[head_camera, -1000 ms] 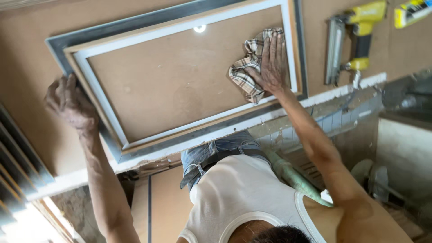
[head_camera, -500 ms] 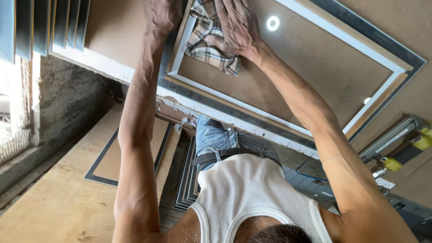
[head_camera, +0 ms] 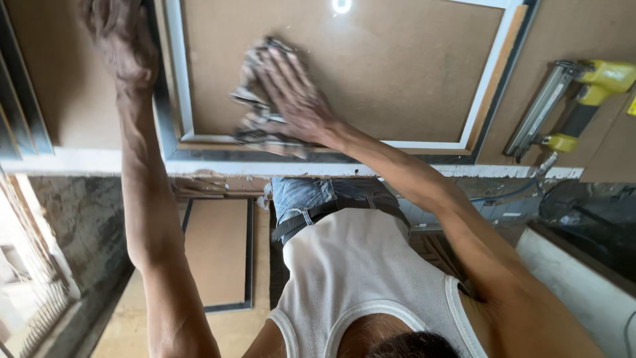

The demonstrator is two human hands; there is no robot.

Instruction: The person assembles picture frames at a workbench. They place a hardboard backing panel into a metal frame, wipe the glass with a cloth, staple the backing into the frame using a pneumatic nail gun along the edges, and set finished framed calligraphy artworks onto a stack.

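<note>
A large brown panel (head_camera: 397,73) with a white and grey moulded frame (head_camera: 179,99) lies flat on the workbench in front of me. My right hand (head_camera: 291,93) presses a checked cloth (head_camera: 255,129) onto the panel near its lower left corner, fingers spread over the fabric. My left hand (head_camera: 122,40) rests on the bench just left of the frame's edge, arm stretched out. It is blurred and partly cut off by the top of the view, so its fingers are unclear.
A yellow and grey nail gun (head_camera: 583,99) lies on the bench at the right, with a hose running down from it. Another framed panel (head_camera: 215,252) lies on the floor below. Grey frame strips (head_camera: 20,106) stack at the far left. A white ledge (head_camera: 576,292) stands at the lower right.
My right hand has slid the cloth across the panel, from one frame corner toward the lower left one. The view has swung, and my left hand stays by the frame's edge.
</note>
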